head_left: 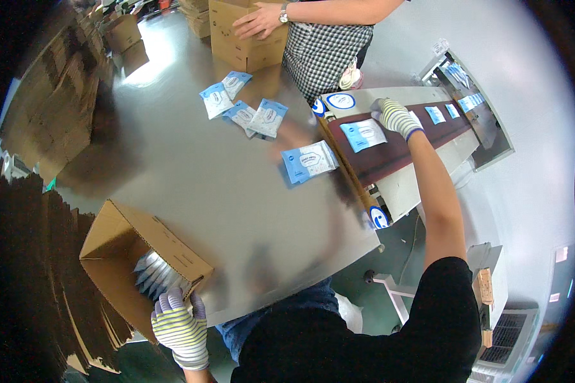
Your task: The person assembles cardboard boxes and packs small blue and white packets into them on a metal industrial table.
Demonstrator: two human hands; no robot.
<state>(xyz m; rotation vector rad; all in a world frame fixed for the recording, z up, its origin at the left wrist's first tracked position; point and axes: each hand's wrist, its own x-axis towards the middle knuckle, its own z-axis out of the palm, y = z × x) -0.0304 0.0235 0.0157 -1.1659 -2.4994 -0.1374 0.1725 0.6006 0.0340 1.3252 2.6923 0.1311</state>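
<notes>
My left hand [179,329], in a striped glove, grips the near edge of an open cardboard box [179,246]. Its fingers reach over the rim beside a row of packets [160,274] inside, and the thumb stands apart. My right hand [396,116], gloved alike, is stretched out over a dark red conveyor belt [390,159]. Its fingers are curled, and a pale edge shows beside them; what they hold, if anything, is hidden. Just left of it a blue and white packet [364,135] lies on the belt. Another packet [309,161] rests on the table by the belt's end.
Several loose packets [267,119] lie farther back on the grey metal table [185,166]. Across it a person in a checked apron [326,54] has a hand on a cardboard box [246,45]. Smaller-looking packets [435,115] sit farther up the belt. Stacked cardboard [51,255] stands at left.
</notes>
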